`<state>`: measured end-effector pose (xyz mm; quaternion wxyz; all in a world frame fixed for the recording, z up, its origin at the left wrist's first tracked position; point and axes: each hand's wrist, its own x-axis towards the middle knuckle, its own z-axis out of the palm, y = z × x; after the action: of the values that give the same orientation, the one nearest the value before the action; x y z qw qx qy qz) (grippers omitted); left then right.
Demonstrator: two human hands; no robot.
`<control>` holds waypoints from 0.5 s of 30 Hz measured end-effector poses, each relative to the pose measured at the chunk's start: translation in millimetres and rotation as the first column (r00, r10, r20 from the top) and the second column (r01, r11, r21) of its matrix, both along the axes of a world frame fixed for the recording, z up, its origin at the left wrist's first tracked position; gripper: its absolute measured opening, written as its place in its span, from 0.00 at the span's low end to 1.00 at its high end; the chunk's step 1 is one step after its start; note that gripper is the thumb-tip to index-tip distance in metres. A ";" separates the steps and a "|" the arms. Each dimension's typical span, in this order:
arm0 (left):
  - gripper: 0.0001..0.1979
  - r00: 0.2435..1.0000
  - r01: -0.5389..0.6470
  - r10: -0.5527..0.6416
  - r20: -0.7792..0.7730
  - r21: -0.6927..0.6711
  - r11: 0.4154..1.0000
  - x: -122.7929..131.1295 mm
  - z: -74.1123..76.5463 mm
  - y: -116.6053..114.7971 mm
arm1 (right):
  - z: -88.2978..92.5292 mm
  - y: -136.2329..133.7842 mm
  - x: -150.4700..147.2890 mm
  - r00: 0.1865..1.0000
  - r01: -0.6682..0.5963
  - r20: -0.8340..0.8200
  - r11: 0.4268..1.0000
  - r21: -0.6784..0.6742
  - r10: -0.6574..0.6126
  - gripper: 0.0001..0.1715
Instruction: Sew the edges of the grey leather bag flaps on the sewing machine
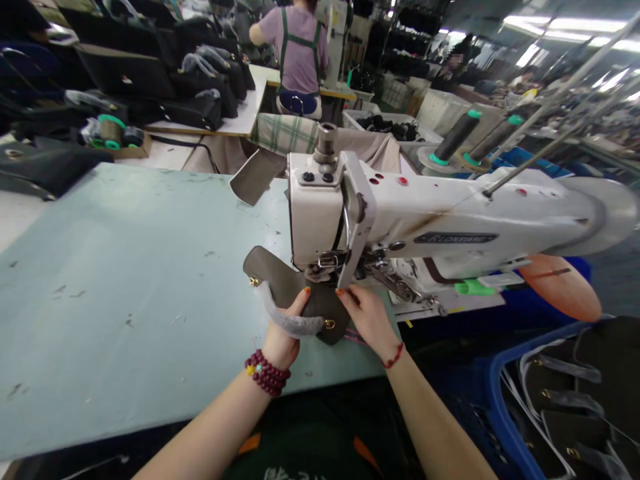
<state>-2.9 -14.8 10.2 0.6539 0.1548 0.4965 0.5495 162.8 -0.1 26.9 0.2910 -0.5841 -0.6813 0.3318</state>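
A dark olive bag panel (273, 268) lies under the needle area of a white sewing machine (317, 213). Its carrying handle (303, 325), wrapped in clear plastic, is fixed by gold-coloured metal fittings. My left hand (284, 333) grips the panel near the handle, thumb on top and the other fingers mostly hidden beneath. At the panel's right side, close to the presser foot, my right hand (369, 319) pinches the edge between thumb and fingers. The machine head hides the stitching point.
Another olive piece (257, 177) lies on the pale green table (125, 267) behind the machine. Thread cones (457, 137) stand at the back right. A blue bin (495, 380) of similar panels is at my right. A co-worker (300, 47) sits ahead, near black bags (130, 77).
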 end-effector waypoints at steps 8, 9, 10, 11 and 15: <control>0.23 0.990 -0.111 0.112 0.082 -0.013 0.994 4.3 -1.3 7.3 | 9.5 25.4 -16.0 0.992 -0.129 -0.023 0.989 -0.079 0.127 0.16; 0.22 0.988 -0.132 0.132 0.081 -0.009 0.991 6.3 -2.1 7.6 | 9.1 25.0 -16.3 0.991 -0.131 -0.025 0.988 -0.081 0.129 0.17; 0.22 0.985 -0.152 0.152 0.081 -0.006 0.988 8.1 -2.9 7.8 | 8.4 24.7 -16.1 0.991 -0.133 -0.028 0.988 -0.083 0.131 0.18; 0.23 0.983 -0.168 0.168 0.079 -0.005 0.986 9.5 -3.4 7.9 | 7.4 24.6 -15.7 0.991 -0.134 -0.033 0.988 -0.082 0.132 0.18; 0.25 0.979 -0.191 0.191 0.068 -0.012 0.982 11.8 -3.7 8.2 | 1.8 27.4 -12.8 0.988 -0.139 -0.071 0.988 -0.069 0.134 0.14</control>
<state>8.9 -6.6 6.5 0.6152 0.0855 0.4876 0.6135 150.0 27.3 28.7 0.2683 -0.5350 -0.6969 0.3951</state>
